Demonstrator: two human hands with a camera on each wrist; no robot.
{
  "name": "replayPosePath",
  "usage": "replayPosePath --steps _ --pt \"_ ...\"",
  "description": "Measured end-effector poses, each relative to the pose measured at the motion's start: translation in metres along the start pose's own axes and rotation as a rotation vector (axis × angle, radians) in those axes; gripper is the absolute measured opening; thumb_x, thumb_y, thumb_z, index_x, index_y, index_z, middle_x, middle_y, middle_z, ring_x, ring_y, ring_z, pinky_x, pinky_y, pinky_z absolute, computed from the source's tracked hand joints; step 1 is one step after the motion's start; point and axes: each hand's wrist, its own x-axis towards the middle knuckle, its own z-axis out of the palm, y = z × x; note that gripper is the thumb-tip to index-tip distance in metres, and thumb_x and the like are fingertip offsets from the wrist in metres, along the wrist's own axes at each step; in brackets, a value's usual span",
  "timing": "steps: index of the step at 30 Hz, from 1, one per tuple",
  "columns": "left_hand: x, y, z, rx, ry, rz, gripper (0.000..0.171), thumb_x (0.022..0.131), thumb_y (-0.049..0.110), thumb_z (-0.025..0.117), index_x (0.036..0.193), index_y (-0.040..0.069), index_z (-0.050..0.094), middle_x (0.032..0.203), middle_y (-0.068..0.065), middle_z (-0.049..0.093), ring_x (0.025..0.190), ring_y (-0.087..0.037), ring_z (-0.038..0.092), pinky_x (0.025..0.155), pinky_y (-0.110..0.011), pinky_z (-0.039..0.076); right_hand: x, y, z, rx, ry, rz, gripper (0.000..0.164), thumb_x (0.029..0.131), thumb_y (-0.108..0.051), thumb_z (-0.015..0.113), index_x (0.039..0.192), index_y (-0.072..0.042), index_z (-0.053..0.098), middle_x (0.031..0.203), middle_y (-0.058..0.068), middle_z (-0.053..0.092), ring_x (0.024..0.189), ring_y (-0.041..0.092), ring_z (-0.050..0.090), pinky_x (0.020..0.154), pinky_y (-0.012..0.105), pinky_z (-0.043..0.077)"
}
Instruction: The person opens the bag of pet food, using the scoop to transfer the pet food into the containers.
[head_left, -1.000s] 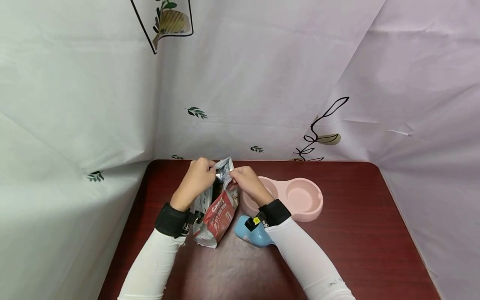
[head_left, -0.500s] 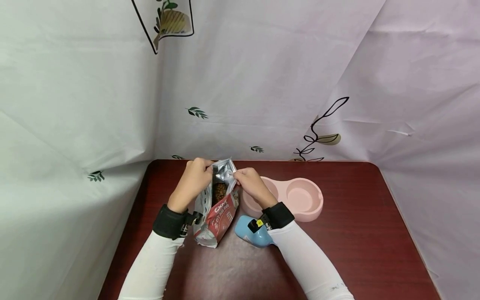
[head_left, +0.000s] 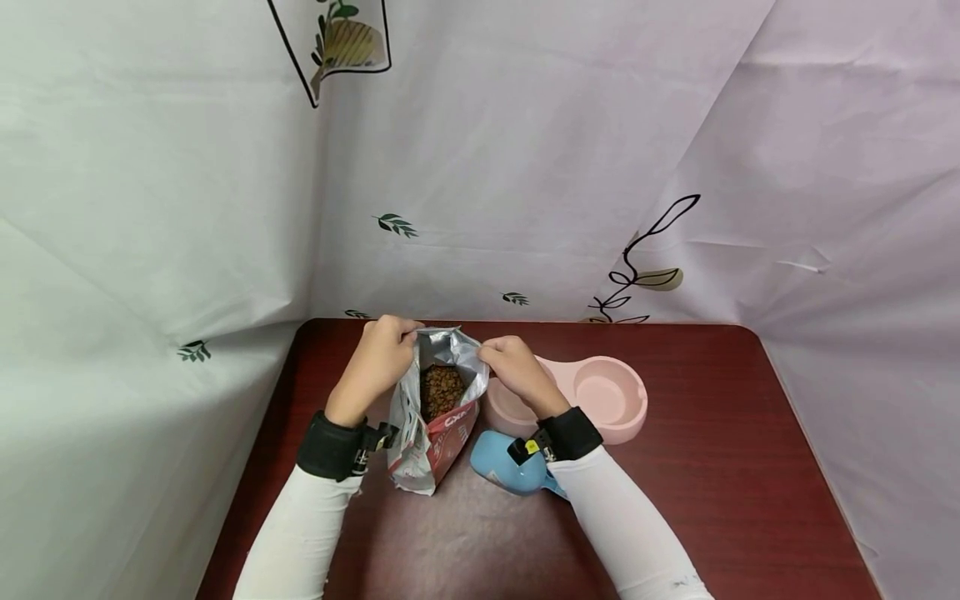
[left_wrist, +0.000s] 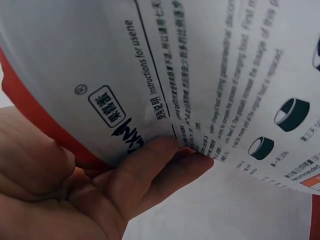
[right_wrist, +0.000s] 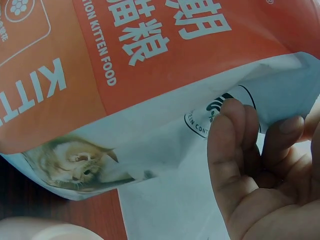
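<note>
A red and white bag of kitten food stands on the table, its silver-lined mouth spread wide. Brown kibble shows inside. My left hand pinches the left side of the bag's top edge; in the left wrist view its fingers curl against the printed back panel. On the opposite side, my right hand grips the rim. The right wrist view has that hand's curled fingers at the bag's white side, by a kitten picture. A blue scoop lies under my right wrist.
Right of the bag sits a pink double bowl, its left half partly covered by my right hand. The dark red table ends at a white patterned cloth behind and on both sides.
My hands have drawn apart, left hand leftward and right hand rightward. The bag's mouth has widened from a narrow gap, and the kibble inside has come into full view.
</note>
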Motion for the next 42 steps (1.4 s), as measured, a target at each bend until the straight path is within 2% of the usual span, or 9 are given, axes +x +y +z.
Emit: replayPosePath --steps 2,4,8,13,17,23,29,36,42 --pt "0.000 0.001 0.001 -0.003 -0.007 -0.011 0.034 0.107 0.005 0.047 0.135 -0.004 0.065 0.104 -0.025 0.071 0.044 -0.014 0.028 0.046 -0.026 0.028 -0.001 0.000 -0.001 -0.012 0.003 -0.005 0.037 0.096 -0.010 0.052 0.060 -0.006 0.044 0.058 -0.002 0.038 0.059 0.013 0.041 0.061 0.026 0.036" --pt "0.000 0.003 0.002 -0.012 -0.018 -0.031 0.035 0.107 0.008 0.048 0.136 -0.004 0.063 0.081 -0.018 0.066 0.043 -0.014 0.028 0.045 -0.026 0.028 -0.002 0.000 -0.002 -0.027 0.008 -0.010 0.038 0.097 -0.011 0.052 0.060 -0.007 0.043 0.059 -0.002 0.036 0.060 0.014 0.039 0.062 0.026 0.036" --pt "-0.001 0.007 0.003 -0.038 -0.067 -0.081 0.041 0.107 0.014 0.049 0.144 -0.003 0.056 0.052 -0.001 0.038 0.040 -0.013 0.027 0.042 -0.026 0.028 -0.004 -0.001 -0.002 -0.074 0.035 -0.016 0.042 0.100 -0.017 0.055 0.060 -0.012 0.042 0.059 -0.001 0.035 0.059 0.016 0.038 0.062 0.028 0.036" --pt "-0.008 0.006 0.003 -0.041 -0.134 -0.129 0.057 0.103 0.014 0.046 0.157 -0.002 0.037 0.050 0.003 0.034 0.040 -0.013 0.025 0.042 -0.027 0.028 -0.008 -0.008 0.003 -0.133 0.012 -0.014 0.039 0.102 -0.024 0.056 0.065 -0.013 0.050 0.063 0.002 0.050 0.061 0.017 0.051 0.063 0.029 0.040" --pt "-0.016 0.003 0.002 -0.041 -0.159 -0.155 0.066 0.100 0.014 0.047 0.161 -0.002 0.026 0.052 0.005 0.036 0.042 -0.012 0.029 0.045 -0.027 0.032 -0.013 -0.017 0.010 -0.222 -0.025 0.014 0.041 0.104 -0.034 0.055 0.068 -0.015 0.050 0.061 -0.001 0.043 0.056 0.015 0.040 0.059 0.030 0.034" --pt "-0.031 0.004 0.003 -0.047 -0.159 -0.142 0.064 0.103 0.015 0.048 0.159 -0.006 0.026 0.064 -0.002 0.043 0.046 -0.013 0.033 0.049 -0.030 0.037 -0.023 -0.026 0.019 -0.321 -0.064 0.062 0.051 0.104 -0.045 0.054 0.063 -0.018 0.041 0.057 -0.005 0.029 0.051 0.014 0.028 0.054 0.030 0.027" --pt "-0.041 0.011 0.010 -0.062 -0.150 -0.140 0.058 0.107 0.017 0.046 0.158 -0.006 0.030 0.060 -0.002 0.042 0.044 -0.014 0.033 0.048 -0.030 0.037 -0.031 -0.024 0.024 -0.253 -0.078 0.061 0.053 0.105 -0.037 0.055 0.059 -0.017 0.038 0.053 -0.005 0.028 0.049 0.013 0.023 0.053 0.029 0.024" --pt "-0.040 0.014 0.017 -0.031 -0.069 -0.141 0.027 0.106 0.009 0.046 0.125 -0.005 0.059 0.063 -0.004 0.040 0.047 -0.016 0.037 0.048 -0.030 0.036 -0.034 -0.022 0.027 -0.205 -0.063 0.044 0.052 0.107 -0.031 0.053 0.059 -0.016 0.037 0.054 -0.003 0.027 0.048 0.015 0.024 0.052 0.031 0.023" --pt "-0.042 0.016 0.019 0.028 0.026 -0.125 0.020 0.104 0.009 0.051 0.088 0.003 0.060 0.061 -0.001 0.036 0.048 -0.016 0.038 0.048 -0.029 0.033 -0.036 -0.020 0.027 -0.175 -0.044 0.020 0.053 0.106 -0.035 0.054 0.059 -0.016 0.038 0.053 -0.004 0.028 0.047 0.016 0.025 0.051 0.030 0.022"
